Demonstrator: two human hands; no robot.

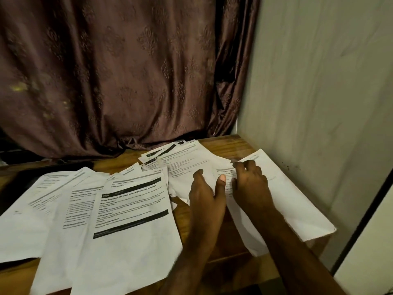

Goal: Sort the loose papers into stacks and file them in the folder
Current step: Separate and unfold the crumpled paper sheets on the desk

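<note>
My left hand (pixel 204 194) pinches the edge of a sheet (pixel 187 167) centre frame, thumb on top. My right hand (pixel 251 184) rests on the right-hand sheet (pixel 293 201), fingers curled onto it, nothing gripped. More loose papers (pixel 119 220) fan across the wooden table (pixel 225 145), lower left.
</note>
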